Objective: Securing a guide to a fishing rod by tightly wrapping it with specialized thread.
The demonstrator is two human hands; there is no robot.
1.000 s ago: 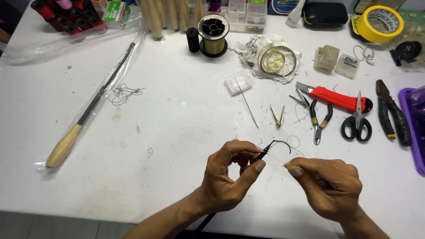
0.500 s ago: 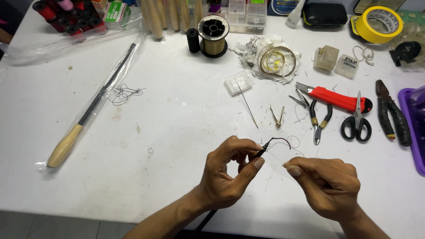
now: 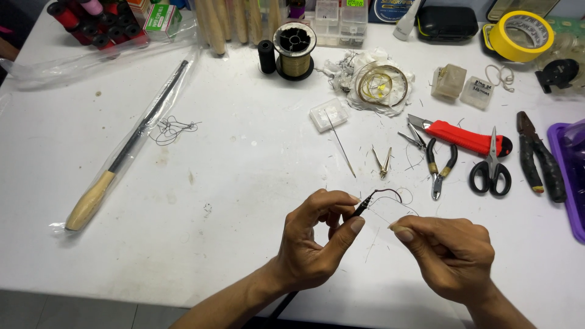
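My left hand (image 3: 317,240) pinches the tip of a thin black rod (image 3: 363,206) between thumb and forefinger, low over the white table (image 3: 244,183). A dark curved wire loop (image 3: 387,192) arcs from that tip toward the right. My right hand (image 3: 448,256) sits just right of it, thumb and forefinger pinched on a fine, nearly invisible thread (image 3: 399,210) that runs to the loop. The rod's black shaft passes under my left wrist and off the table's front edge.
Behind the hands lie a long needle (image 3: 341,148), small tweezers (image 3: 384,161), pliers (image 3: 440,167), a red utility knife (image 3: 466,136), black scissors (image 3: 490,170) and dark pliers (image 3: 539,158). A bagged rod with a wooden handle (image 3: 122,152) lies left. Thread spools (image 3: 294,50) stand at the back.
Both hands stay almost in place. The wire loop at the rod tip has shifted slightly as the right hand draws the thread.
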